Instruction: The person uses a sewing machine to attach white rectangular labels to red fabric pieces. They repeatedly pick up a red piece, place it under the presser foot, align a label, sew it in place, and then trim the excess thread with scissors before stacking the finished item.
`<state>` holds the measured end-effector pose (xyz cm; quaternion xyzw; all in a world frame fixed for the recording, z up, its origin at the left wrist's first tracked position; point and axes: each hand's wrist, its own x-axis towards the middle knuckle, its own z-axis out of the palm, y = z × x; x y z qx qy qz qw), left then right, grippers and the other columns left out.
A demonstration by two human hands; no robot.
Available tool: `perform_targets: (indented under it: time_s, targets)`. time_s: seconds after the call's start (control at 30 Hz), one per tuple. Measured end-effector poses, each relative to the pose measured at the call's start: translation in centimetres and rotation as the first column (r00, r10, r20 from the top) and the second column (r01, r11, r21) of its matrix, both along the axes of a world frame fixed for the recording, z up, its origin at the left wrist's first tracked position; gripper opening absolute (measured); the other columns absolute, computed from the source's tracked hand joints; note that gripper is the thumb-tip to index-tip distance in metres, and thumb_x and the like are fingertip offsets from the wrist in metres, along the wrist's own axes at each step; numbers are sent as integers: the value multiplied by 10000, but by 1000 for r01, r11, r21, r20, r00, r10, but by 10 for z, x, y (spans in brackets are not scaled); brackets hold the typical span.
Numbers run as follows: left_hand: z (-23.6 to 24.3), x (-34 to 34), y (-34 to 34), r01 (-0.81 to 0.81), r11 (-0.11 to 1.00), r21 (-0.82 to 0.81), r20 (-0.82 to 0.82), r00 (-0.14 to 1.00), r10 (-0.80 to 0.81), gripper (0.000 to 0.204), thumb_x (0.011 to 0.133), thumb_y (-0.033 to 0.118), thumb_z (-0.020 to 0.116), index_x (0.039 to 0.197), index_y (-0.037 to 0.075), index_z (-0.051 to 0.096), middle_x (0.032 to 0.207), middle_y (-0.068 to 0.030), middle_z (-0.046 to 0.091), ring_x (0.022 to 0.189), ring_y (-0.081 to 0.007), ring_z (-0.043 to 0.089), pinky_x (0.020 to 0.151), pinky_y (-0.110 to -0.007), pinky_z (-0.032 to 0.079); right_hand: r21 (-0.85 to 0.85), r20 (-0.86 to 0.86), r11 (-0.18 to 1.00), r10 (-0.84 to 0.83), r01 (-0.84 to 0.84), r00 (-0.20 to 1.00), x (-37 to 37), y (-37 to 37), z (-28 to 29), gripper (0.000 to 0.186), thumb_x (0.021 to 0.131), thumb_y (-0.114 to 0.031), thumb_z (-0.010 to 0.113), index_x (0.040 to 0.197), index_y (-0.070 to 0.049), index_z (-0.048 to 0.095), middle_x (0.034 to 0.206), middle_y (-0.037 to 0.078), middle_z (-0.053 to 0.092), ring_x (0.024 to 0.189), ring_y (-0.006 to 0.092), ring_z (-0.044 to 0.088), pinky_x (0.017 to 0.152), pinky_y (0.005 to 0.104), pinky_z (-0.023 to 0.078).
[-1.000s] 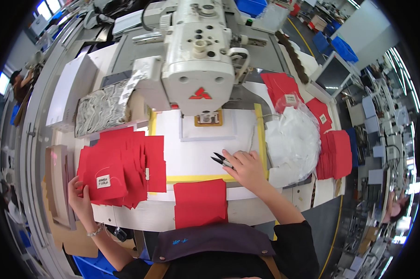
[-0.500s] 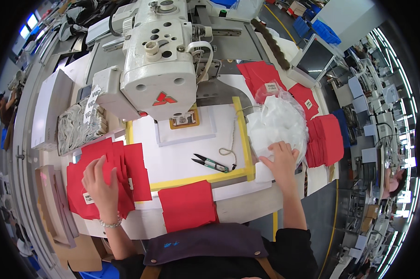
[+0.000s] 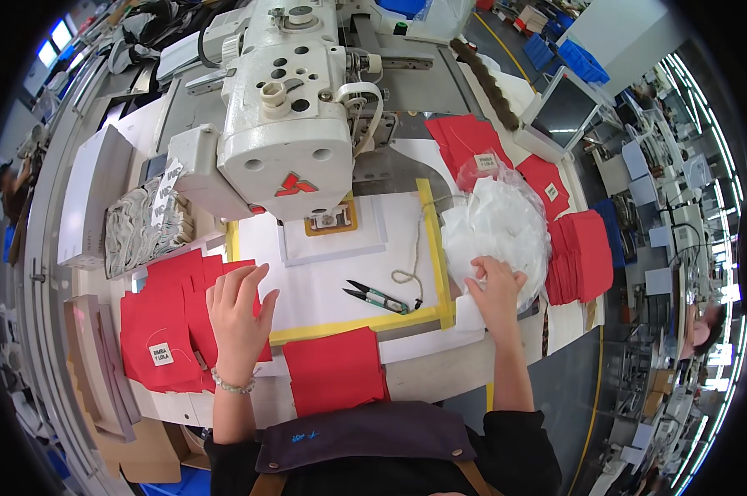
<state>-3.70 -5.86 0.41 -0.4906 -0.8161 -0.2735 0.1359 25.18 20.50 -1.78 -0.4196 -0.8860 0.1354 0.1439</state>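
My left hand (image 3: 241,314), fingers apart and holding nothing, hovers by the right side of a spread pile of red fabric pieces (image 3: 154,318); one carries a white label (image 3: 161,354). On the other side, my right hand (image 3: 497,293) rests against the front of a heap of thin white sheets (image 3: 499,219) in clear plastic, its fingers bent and spread. Between the hands, green-handled thread snips (image 3: 377,298) lie on the yellow-taped white work surface (image 3: 315,289). A stack of red fabric pieces (image 3: 336,372) sits at the table's front edge.
A white sewing machine head (image 3: 284,157) stands over the work surface, with a clear plate (image 3: 332,248) beneath it. More red pieces (image 3: 580,256) are stacked at right, near a small screen (image 3: 562,107). At left stands a box of folded greyish material (image 3: 146,231).
My left hand has moved right, away from over the labelled red piece, uncovering its label. My right hand has shifted only slightly at the white sheets.
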Motion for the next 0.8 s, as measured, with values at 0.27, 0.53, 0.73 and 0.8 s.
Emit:
perform_targets:
  time_s: [0.27, 0.53, 0.73, 0.8]
  targets:
    - [1, 6, 1, 96, 995, 37, 213, 972, -101, 425, 712, 62, 792, 1114, 69, 656, 1040, -59, 645, 787, -203, 590, 708, -334, 450, -126, -170, 990, 34, -56, 985, -9, -6, 17, 245, 773, -53, 737, 992, -124, 655, 791, -30, 599, 696, 145, 548, 833, 342, 326]
    - [4, 47, 47, 293, 923, 249, 828, 429, -360, 331, 802, -31, 728, 1123, 31, 675, 1097, -103, 676, 679, -135, 661, 627, -250, 521, -223, -489, 763, 451, -607, 747, -80, -60, 27, 199, 815, -16, 715, 1003, -75, 689, 822, 34, 623, 668, 180, 585, 579, 319, 458]
    - [-27, 22, 54, 246, 912, 329, 860, 319, -397, 180, 870, -31, 662, 1041, -19, 714, 1008, -127, 730, 918, -177, 715, 764, -272, 569, -298, -574, 690, 422, -660, 702, -113, -52, 13, 143, 814, 12, 704, 936, -63, 692, 926, 65, 682, 800, 245, 670, 677, 307, 543]
    - [-29, 13, 57, 294, 879, 374, 786, 402, -469, 205, 861, -16, 679, 1064, -12, 712, 1074, -144, 724, 981, -217, 708, 832, -298, 567, -140, -553, 717, 515, -683, 654, -124, -44, -1, 133, 817, 1, 705, 933, -64, 692, 989, 73, 699, 843, 256, 682, 705, 316, 558]
